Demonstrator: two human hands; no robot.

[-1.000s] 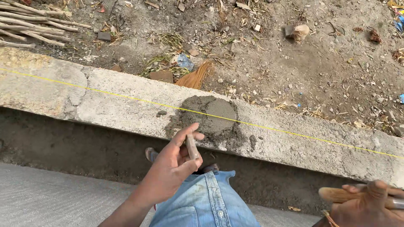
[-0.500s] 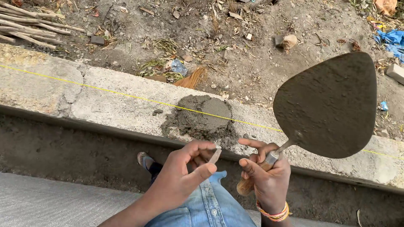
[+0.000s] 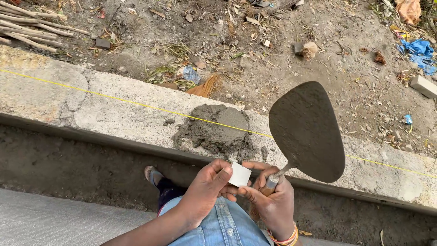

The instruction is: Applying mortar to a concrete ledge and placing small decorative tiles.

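The trowel (image 3: 306, 132) has swung in since half a second ago: its wide blade, coated in grey mortar, now hangs lower and nearer the middle, over the outer edge of the concrete footing (image 3: 114, 114), where before it stood higher and further right. The right hand (image 3: 273, 200) keeps its fingers wrapped tight round the handle, most of which is buried in the fist. The left hand (image 3: 207, 191) has turned the small white tile piece (image 3: 239, 175) so its flat face shows; earlier only a thin edge of it did. Thumb and fingertips pinch it at one corner, and the right forefinger touches its lower edge. It sits just above the person's denim-clad knee (image 3: 218, 225), on the near side of the mortar heap (image 3: 218, 130) on the footing. The yellow string line (image 3: 136, 104) crosses the heap. A sandalled foot (image 3: 152, 174) shows in the trench, partly hidden by the leg. The tile's thickness is hard to judge.
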